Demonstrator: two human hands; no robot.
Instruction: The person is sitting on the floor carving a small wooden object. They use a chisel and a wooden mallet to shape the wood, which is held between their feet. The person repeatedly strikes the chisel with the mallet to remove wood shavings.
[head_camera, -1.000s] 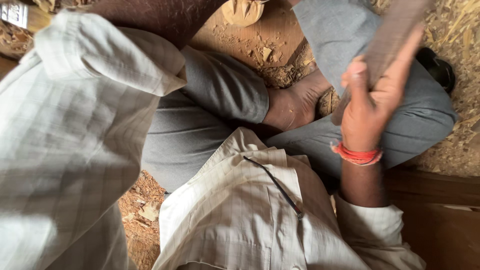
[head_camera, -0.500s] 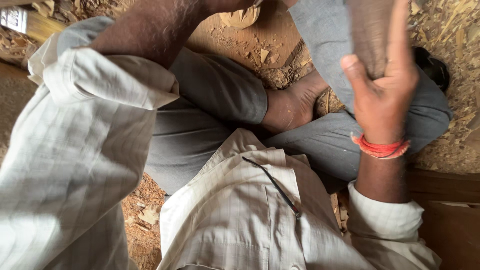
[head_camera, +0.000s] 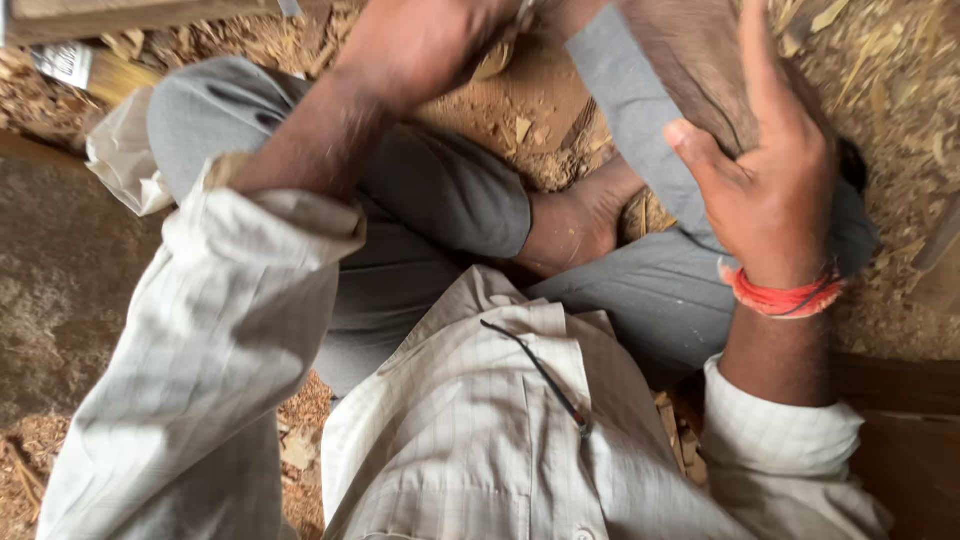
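Right hand (head_camera: 775, 190) first: my grip is closed around a brownish wooden piece (head_camera: 690, 70), thumb on the near face, fingers stretched up its far edge, the piece rising out of the top of the view. An orange thread band (head_camera: 785, 297) sits at that wrist. Left hand (head_camera: 430, 40) is up at the top edge, blurred; I cannot tell whether that grip is wide, narrow or holding anything. So the wood stands in the right hand, above the raised grey trouser knee (head_camera: 640, 150), near the left hand but seemingly apart from it. My worry: only thumb and fingers pin the piece, so I'd judge it could twist or slip down toward the bare foot (head_camera: 580, 215) tucked below. Wood shavings (head_camera: 880, 90) litter the floor all around.
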